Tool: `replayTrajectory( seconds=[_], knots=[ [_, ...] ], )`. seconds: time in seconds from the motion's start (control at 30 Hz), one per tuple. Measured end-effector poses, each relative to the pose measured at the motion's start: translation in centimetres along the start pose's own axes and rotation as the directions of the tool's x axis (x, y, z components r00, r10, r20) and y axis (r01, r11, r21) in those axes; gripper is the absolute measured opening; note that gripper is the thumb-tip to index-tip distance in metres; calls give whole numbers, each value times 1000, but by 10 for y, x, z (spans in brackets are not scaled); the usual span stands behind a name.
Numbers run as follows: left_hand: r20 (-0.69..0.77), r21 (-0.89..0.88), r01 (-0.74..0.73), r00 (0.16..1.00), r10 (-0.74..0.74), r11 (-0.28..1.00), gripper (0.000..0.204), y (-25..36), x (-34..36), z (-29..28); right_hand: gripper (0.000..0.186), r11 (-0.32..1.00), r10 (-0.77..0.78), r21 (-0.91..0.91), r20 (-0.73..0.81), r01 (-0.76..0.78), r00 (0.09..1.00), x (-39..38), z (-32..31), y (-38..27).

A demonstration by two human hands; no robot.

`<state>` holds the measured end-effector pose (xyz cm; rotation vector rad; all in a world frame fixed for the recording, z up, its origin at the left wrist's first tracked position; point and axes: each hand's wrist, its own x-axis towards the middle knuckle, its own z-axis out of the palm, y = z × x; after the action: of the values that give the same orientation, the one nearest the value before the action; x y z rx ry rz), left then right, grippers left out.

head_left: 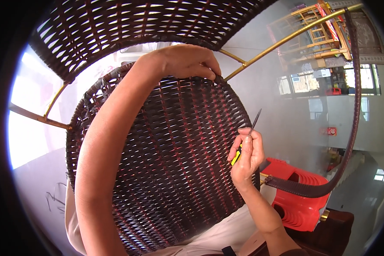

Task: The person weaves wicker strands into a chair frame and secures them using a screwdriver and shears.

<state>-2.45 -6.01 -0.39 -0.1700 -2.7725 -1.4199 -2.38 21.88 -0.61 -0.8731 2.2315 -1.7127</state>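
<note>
A round, dark woven chair seat point(179, 158) with red strands lies across my lap, in front of me. My left hand point(190, 62) reaches over it to the far rim, its fingers bent down around the edge near the right corner; some fingertips are hidden. At the seat's right edge, my right hand point(248, 155) is closed around a screwdriver point(254, 122) with a yellow and black handle. Its thin dark shaft sticks out past the thumb and points up and to the right, touching nothing.
The woven backrest point(128, 25) rises at the far side. A gold metal frame point(286, 36) and a brown wrapped armrest point(355, 102) curve around the right. Red plastic stools point(301, 200) stand by my right forearm, and wooden furniture point(318, 32) stands farther back.
</note>
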Motion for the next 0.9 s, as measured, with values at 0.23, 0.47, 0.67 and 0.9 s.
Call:
replayTrajectory(
  seconds=[0.23, 0.47, 0.67, 0.9],
  knots=[
    [-162, 202, -51, 983, 85, 978, 22, 11, -7, 12, 21, 1000, -4, -15, -6, 4, 1000, -1, 1, 1],
    [-204, 512, -119, 945, 254, 851, 24, 15, -14, 21, 22, 1000, 8, 24, -11, -8, 1000, -2, 2, 1],
    [-225, 659, -182, 878, 423, 730, 20, 7, -12, 31, 23, 1000, -1, 23, -12, 1, 1000, -2, 0, 3],
    [-170, 719, -159, 904, 393, 677, 29, 7, -15, 32, 23, 1000, -30, 5, -9, 30, 1000, -1, 1, 4]
  ],
)
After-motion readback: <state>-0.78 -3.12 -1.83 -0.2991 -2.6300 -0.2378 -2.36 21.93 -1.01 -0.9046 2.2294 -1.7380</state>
